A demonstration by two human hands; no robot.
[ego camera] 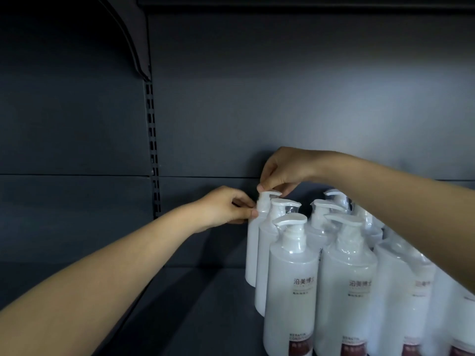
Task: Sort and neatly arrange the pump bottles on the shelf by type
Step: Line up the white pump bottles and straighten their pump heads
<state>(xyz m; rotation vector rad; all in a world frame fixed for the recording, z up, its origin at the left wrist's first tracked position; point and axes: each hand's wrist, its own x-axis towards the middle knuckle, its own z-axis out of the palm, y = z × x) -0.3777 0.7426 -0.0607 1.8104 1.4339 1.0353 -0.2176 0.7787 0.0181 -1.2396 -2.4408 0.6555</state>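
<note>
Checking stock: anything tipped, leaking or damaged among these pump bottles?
Nothing stands out. The bottles stand upright, packed close, no spill visible. The left hand and right hand hold the back bottle at its pump.

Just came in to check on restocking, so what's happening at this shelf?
A person is handling the rear white pump bottle at the left end of a group standing on the dark shelf. The right hand pinches its pump head from above, while the left hand pinches its neck. The other white bottles stand upright in rows beside it.
</note>
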